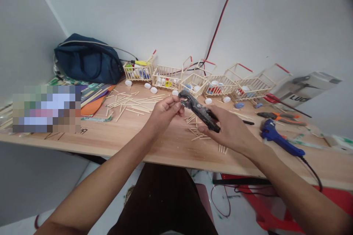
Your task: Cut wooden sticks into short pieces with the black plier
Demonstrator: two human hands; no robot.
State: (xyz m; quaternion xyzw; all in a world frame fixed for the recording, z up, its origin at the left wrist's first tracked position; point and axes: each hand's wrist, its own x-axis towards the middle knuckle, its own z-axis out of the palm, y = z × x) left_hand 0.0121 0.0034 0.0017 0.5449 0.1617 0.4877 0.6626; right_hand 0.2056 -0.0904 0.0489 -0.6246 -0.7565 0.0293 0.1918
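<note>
The tool [202, 114] is black and elongated, its body flecked with pale smears and its rounded head tilting up to the left. It is held in the air above the near half of the desk [162, 154]. Below it lie short, thin, pale wooden sticks [200, 136], and a looser scatter of longer sticks [135, 103] spreads to the left. Behind stand five small carts [220, 87] with slatted baskets of the same slender sticks. Their handlebars carry red sections, and their wheels [153, 90] are round discs, mostly white, some blue. Glossy caps in white, yellow, red and blue show inside the baskets.

The right hand [231, 126] has its fingers wrapped around the tool's lower end in a grasp. The left hand [164, 112] is at the tool's head, fingers curled in with the tips close together; whether they pinch something small, I cannot tell.

The desk has a smooth, light wood-grain top. On its right lie a blue glue gun [285, 143] with a black cord [314, 172], pliers [282, 116] with orange-and-dark handles, and a grey-and-white box [306, 90] leaning at the back. A soft navy fabric bag [88, 62] slumps in the left corner behind orange sheets [92, 107] and a pixelated patch. The walls [165, 11] are plain and pale, crossed by a red-and-black cable [222, 14]. Red plastic furniture [261, 205] shows under the desk, right of the person's dark-clothed legs [162, 198].
</note>
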